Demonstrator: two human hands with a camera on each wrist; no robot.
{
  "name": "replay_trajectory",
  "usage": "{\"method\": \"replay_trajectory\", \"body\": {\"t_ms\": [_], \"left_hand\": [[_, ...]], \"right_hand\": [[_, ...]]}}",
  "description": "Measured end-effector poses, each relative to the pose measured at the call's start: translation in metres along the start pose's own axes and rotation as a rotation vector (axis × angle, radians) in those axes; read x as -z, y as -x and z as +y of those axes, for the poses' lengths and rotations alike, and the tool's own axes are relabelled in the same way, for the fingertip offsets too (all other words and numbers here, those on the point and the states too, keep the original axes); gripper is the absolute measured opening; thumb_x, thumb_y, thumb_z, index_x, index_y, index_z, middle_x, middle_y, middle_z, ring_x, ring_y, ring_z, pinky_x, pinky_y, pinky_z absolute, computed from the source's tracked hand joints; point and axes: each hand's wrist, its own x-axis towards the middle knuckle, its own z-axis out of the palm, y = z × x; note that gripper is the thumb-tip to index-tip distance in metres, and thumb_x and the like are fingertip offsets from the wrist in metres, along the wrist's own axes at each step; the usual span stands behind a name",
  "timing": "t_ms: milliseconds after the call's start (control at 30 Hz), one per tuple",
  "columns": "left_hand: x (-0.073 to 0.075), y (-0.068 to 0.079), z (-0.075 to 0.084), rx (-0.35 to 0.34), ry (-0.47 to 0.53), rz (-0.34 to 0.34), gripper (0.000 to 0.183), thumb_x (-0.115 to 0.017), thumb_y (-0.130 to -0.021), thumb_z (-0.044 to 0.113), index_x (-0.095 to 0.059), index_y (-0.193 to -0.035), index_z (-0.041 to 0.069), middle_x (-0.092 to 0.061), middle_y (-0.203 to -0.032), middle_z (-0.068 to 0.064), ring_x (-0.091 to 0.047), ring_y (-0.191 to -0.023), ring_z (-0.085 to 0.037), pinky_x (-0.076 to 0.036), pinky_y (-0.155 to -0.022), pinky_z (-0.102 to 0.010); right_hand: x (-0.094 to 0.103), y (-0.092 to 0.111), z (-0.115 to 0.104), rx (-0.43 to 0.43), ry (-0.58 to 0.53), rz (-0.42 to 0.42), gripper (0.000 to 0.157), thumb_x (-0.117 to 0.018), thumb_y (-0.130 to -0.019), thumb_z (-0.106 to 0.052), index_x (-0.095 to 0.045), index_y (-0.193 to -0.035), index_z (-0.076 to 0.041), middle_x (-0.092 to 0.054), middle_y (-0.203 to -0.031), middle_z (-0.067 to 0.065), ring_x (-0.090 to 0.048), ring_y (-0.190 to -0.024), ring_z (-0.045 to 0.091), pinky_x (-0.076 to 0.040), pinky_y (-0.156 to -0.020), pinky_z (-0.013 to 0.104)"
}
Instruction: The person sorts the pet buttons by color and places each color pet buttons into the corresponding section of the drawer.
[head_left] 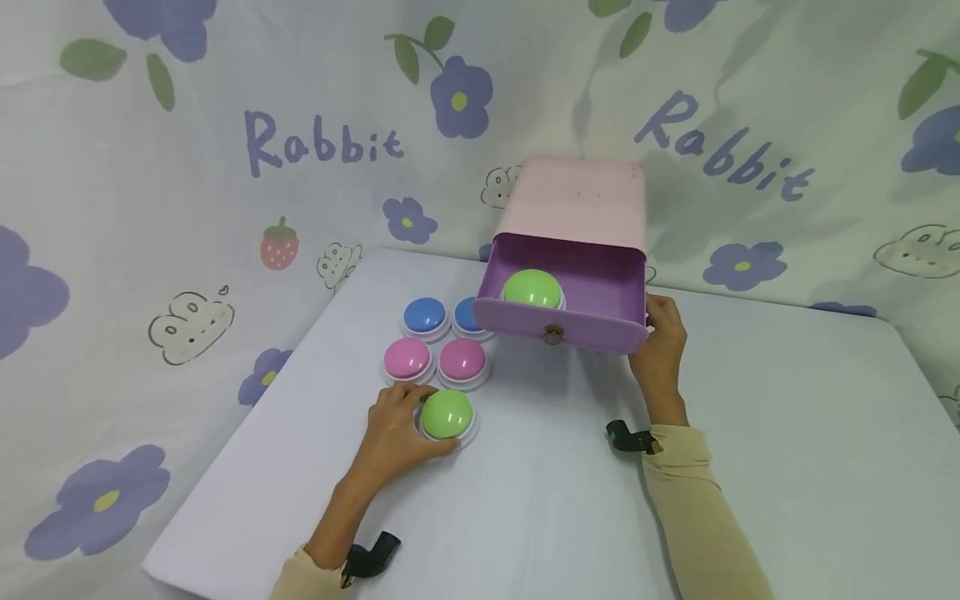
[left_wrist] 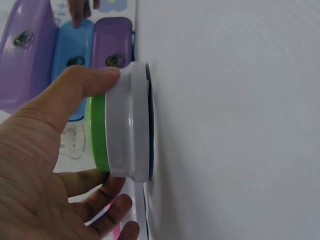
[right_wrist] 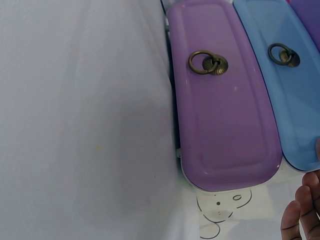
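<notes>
My left hand (head_left: 393,425) pinches a green dome-topped push button (head_left: 447,413) with a white base, thumb on one side and fingers on the other. In the left wrist view the button's white base (left_wrist: 120,125) is at the table surface; I cannot tell whether it touches. My right hand (head_left: 662,337) is at the right side of a small pink-topped drawer cabinet (head_left: 577,200). Its fingers (right_wrist: 291,220) look loosely bent beside the cabinet, partly hidden. The top purple drawer (head_left: 607,287) is pulled out, and another green button (head_left: 532,288) sits inside, on the left.
Two blue buttons (head_left: 424,315) and two pink buttons (head_left: 462,358) stand in rows left of the cabinet. Beneath the pulled-out drawer are a blue drawer (right_wrist: 272,90) and a purple drawer (right_wrist: 230,115), both closed, with ring pulls. A patterned cloth (head_left: 322,75) hangs behind the white table (head_left: 555,517).
</notes>
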Motion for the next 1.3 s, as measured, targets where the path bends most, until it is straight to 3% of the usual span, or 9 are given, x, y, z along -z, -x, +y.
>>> {"method": "replay_trajectory", "body": {"t_ms": [267,600,967,1200,1300], "left_hand": [[0.013,0.002,0.003,0.055,0.071,-0.024,0.079,-0.09,-0.067,0.045,-0.061,-0.13,0.006,-0.051,-0.128,-0.012,-0.044,-0.116,-0.031,-0.042,-0.093,-0.053],[0.052,-0.007,0.015,0.002,0.133,0.024,0.078,-0.091,-0.069,0.037,-0.058,-0.133,0.008,-0.049,-0.126,-0.011,-0.04,-0.117,-0.029,-0.044,-0.09,-0.052],[0.096,-0.03,0.038,-0.069,0.158,0.059,0.072,-0.088,-0.074,0.032,-0.058,-0.132,0.004,-0.049,-0.126,-0.014,-0.043,-0.117,-0.031,-0.042,-0.092,-0.052],[0.115,-0.048,0.055,-0.115,0.173,0.091,0.072,-0.089,-0.074,0.028,-0.056,-0.133,0.003,-0.049,-0.125,-0.012,-0.045,-0.115,-0.029,-0.038,-0.091,-0.045],[0.12,-0.055,0.066,-0.125,0.181,0.089,0.072,-0.088,-0.075,0.029,-0.056,-0.134,0.003,-0.048,-0.125,-0.012,-0.046,-0.115,-0.029,-0.038,-0.092,-0.045]], "right_hand": [[0.0,0.001,0.001,0.015,-0.016,-0.005,0.033,-0.071,-0.086,0.008,-0.07,-0.119,0.002,-0.061,-0.108,0.019,-0.055,-0.09,0.019,-0.041,-0.075,0.019],[0.0,0.0,0.001,0.009,-0.005,-0.01,0.037,-0.07,-0.086,0.009,-0.069,-0.122,0.002,-0.061,-0.109,0.019,-0.056,-0.091,0.023,-0.041,-0.075,0.021],[0.001,0.001,0.002,0.008,0.005,-0.009,0.038,-0.072,-0.085,0.008,-0.069,-0.122,0.001,-0.061,-0.108,0.017,-0.056,-0.089,0.022,-0.041,-0.074,0.017],[0.001,0.001,0.003,0.015,-0.02,-0.013,0.039,-0.071,-0.086,0.009,-0.068,-0.124,0.003,-0.06,-0.109,0.02,-0.056,-0.09,0.023,-0.046,-0.073,0.036],[0.001,0.0,0.003,0.028,-0.021,-0.01,0.039,-0.071,-0.086,0.01,-0.068,-0.124,0.003,-0.06,-0.108,0.02,-0.057,-0.09,0.024,-0.046,-0.073,0.035]]}}
